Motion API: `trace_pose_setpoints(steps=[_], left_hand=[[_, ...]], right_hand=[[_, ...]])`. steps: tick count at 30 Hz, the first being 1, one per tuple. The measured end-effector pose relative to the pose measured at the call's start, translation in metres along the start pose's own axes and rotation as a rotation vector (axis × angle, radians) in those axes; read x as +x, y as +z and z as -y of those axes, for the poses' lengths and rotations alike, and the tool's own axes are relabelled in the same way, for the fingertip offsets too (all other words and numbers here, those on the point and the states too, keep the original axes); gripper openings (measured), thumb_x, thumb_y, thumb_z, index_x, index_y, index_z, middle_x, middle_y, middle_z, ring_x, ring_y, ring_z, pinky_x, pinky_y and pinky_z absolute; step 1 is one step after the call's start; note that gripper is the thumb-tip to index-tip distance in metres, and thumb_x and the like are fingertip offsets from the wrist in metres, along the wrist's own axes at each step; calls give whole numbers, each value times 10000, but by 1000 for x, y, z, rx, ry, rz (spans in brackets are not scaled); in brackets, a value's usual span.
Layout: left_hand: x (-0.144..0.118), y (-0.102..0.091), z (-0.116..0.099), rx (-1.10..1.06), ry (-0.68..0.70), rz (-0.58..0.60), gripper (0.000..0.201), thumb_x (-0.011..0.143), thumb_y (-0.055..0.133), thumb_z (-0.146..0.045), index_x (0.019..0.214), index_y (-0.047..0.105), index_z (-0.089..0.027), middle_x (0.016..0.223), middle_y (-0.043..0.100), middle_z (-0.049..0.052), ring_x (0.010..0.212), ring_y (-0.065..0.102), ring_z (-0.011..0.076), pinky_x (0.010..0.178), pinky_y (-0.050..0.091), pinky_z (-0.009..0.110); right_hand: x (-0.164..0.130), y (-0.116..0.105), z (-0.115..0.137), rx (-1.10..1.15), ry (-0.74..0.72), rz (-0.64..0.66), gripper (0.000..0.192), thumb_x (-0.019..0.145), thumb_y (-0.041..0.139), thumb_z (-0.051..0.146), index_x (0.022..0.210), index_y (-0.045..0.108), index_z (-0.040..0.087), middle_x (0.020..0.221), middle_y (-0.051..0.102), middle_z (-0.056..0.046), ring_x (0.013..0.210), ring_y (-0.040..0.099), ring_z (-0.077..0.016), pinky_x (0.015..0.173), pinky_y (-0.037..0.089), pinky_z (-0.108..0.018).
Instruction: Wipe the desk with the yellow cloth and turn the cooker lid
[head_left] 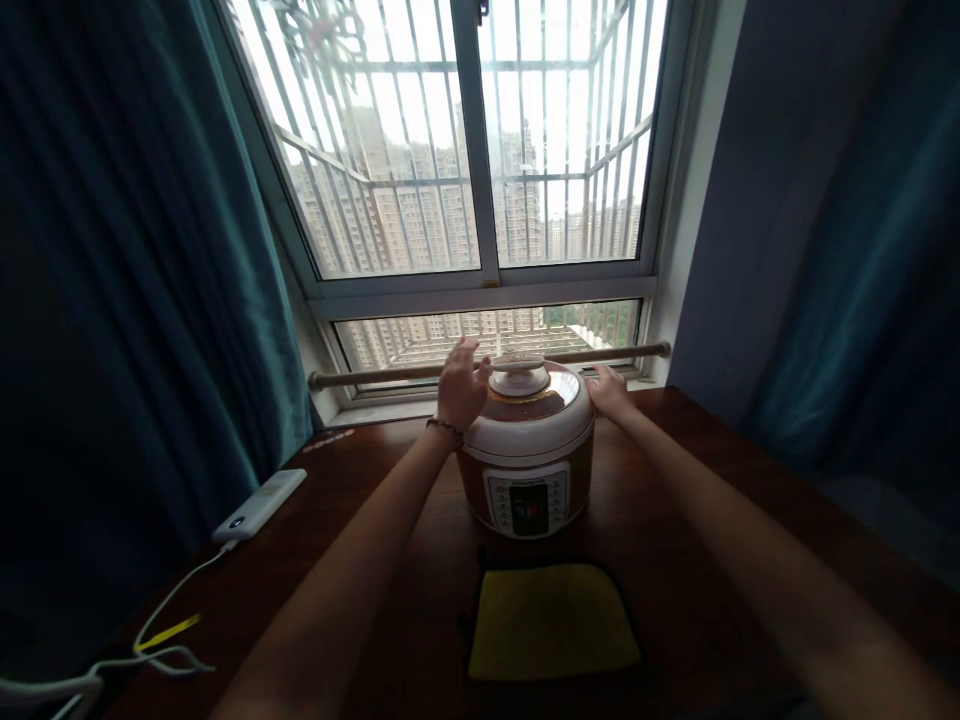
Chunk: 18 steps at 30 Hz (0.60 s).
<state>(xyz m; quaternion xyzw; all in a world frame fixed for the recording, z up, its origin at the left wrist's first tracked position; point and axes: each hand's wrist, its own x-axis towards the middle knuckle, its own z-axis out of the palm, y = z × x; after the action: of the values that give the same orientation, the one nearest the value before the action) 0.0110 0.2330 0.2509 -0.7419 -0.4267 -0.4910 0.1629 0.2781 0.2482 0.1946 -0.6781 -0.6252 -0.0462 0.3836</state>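
A brown and white electric pressure cooker (531, 470) stands on the dark wooden table (697, 500), its control panel facing me and its lid with a round knob on top. My left hand (459, 385) is raised at the lid's left side, fingers spread, touching or nearly touching the rim. My right hand (609, 392) rests against the lid's right rear side, partly hidden behind the cooker. Neither hand visibly grips anything. A folded yellow cloth (551, 620) lies flat on the table just in front of the cooker.
A white power bank (259, 504) with a white cable (161, 610) lies at the table's left edge. Behind the cooker a wooden rod (375, 374) runs across a barred window (480, 150). Dark teal curtains (135, 280) hang on both sides.
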Motion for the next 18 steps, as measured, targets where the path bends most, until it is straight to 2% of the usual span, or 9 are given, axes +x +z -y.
trace_pose_setpoints(steps=[3,5,7,12,18], left_hand=[[28,28,-26,80,149,202,398,885,305,-380,1133,494,-133,1161,549,112,1168,421,209,985,307,360],[32,43,-38,138,203,342,405,875,319,-414,1126,504,-154,1139,559,102,1108,466,215,945,327,361],[30,52,-44,201,193,428,406,861,339,-438,1104,518,-167,1095,570,101,1036,503,220,896,345,360],[23,53,-47,263,138,447,403,863,322,-437,1096,518,-172,1054,565,104,987,499,230,853,333,355],[24,55,-48,281,124,449,384,867,312,-435,1060,527,-184,1063,555,94,981,486,231,845,320,360]], right_hand=[[6,7,-5,-31,-23,93,321,828,404,227,1066,583,108,1126,583,-134,1075,496,-227,925,311,-318],[7,5,-10,-51,-43,145,301,831,403,233,1033,607,145,1110,601,-105,1060,508,-212,908,316,-298],[8,1,-15,-68,-58,202,294,835,392,255,979,634,169,1057,632,-86,1007,540,-206,854,347,-278],[18,-7,-15,-95,-58,312,252,791,449,267,765,677,162,845,687,-91,833,606,-214,684,395,-243],[33,-4,-14,-55,-7,318,128,665,583,178,563,643,130,685,674,-133,788,617,-239,666,414,-258]])
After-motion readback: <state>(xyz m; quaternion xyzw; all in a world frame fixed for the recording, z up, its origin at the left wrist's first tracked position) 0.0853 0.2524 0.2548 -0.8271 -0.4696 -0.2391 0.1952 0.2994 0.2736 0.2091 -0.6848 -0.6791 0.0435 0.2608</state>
